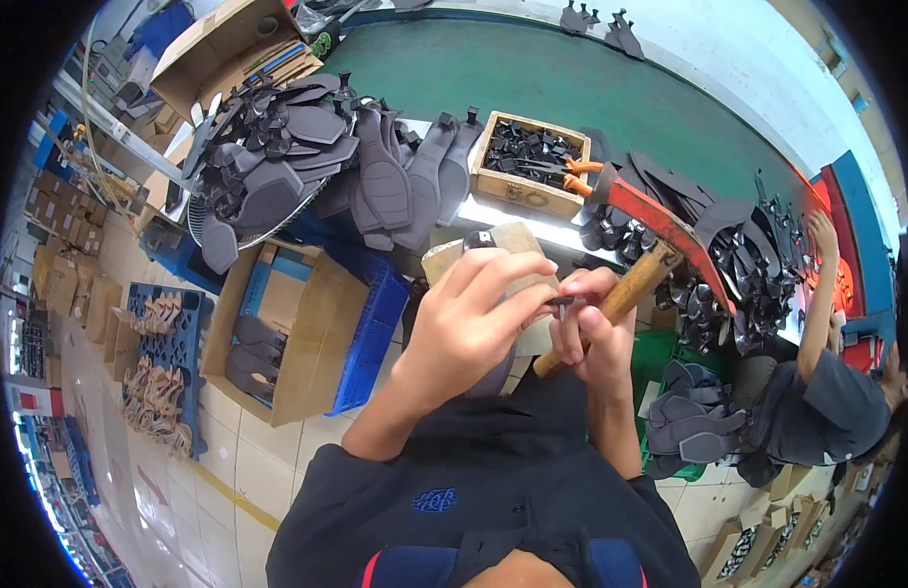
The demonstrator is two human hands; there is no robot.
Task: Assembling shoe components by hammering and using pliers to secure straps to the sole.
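My left hand (464, 318) is closed, thumb and fingertips pinching a small dark piece (564, 302) in front of my chest. Its exact kind is too small to make out. My right hand (601, 338) grips a hammer (635, 279) with a wooden handle and a red head, tilted up to the right, while its fingertips touch the same dark piece. Behind my left hand stands a tan block (518, 238), partly hidden. Part of a grey sole-shaped piece (498, 370) shows below my hands.
A wooden box (532, 196) of small black parts and orange-handled pliers (577, 178) lie ahead. Grey sole-shaped pieces (385, 171) pile up left and right. A cardboard box (317, 338) and blue crate (376, 338) stand left. A co-worker (816, 402) sits at the right.
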